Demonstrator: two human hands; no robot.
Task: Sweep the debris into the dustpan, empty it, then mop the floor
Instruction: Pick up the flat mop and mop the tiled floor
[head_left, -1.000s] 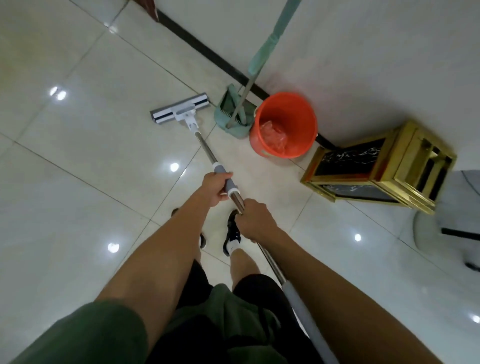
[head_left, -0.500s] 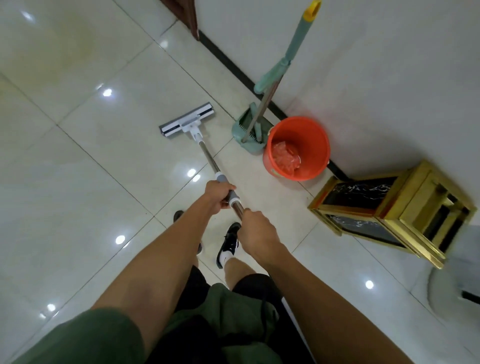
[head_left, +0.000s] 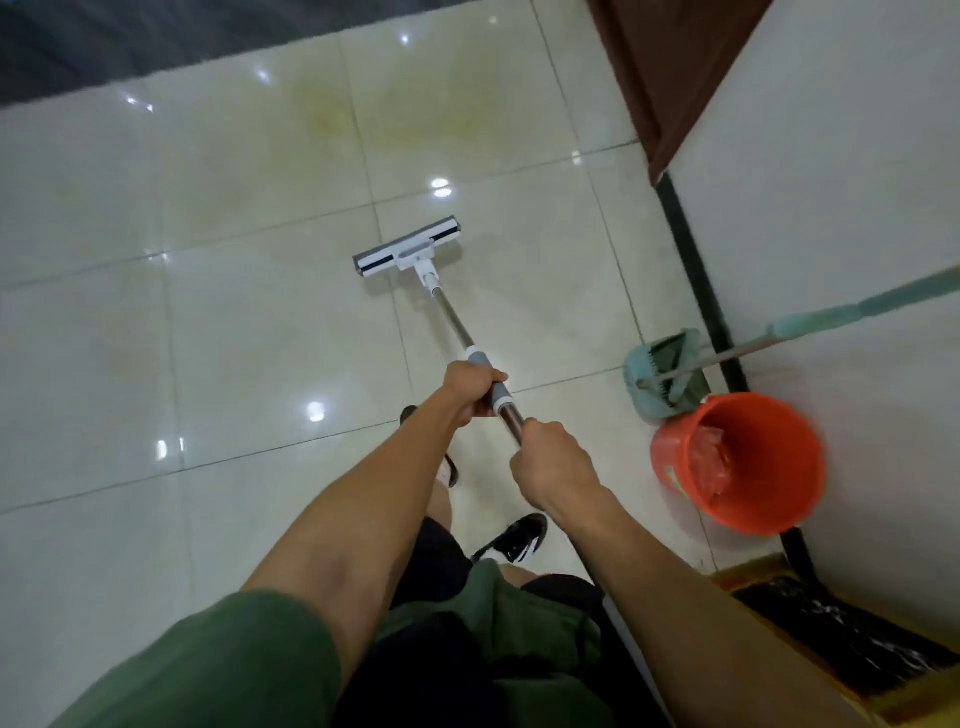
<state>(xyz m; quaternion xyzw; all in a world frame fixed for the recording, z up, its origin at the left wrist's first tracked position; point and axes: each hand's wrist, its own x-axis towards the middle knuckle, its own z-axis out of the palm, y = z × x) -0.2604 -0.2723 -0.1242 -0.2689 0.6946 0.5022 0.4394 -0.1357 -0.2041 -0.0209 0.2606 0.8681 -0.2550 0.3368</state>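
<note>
Two hands on one mop (head_left: 441, 306): my left hand (head_left: 470, 389) grips the grey sleeve on the pole, fingers curled round it, and my right hand (head_left: 553, 462) grips the bare steel just behind, nearer my body. The pole slants away from me to the flat mop head (head_left: 408, 253), which lies on the pale tiled floor (head_left: 208, 338) ahead, well apart from the wall (head_left: 831, 182). Faint yellowish marks show on the tiles beyond the head.

To my right, by the wall's dark skirting, the green dustpan (head_left: 667, 376) stands on the floor with the broom (head_left: 810, 325) in it, the broom's green handle leaning up against the wall. Just beside the dustpan, nearer me, sits the orange bucket (head_left: 743, 467) with crumpled red plastic inside. A gold-framed stand (head_left: 810, 629) with a dark top shows at the lower right corner.

My black shoe (head_left: 517, 538) is on the tiles below my hands. I can read no writing or brand on anything; the pale mark on the bucket's side is too blurred to tell.
</note>
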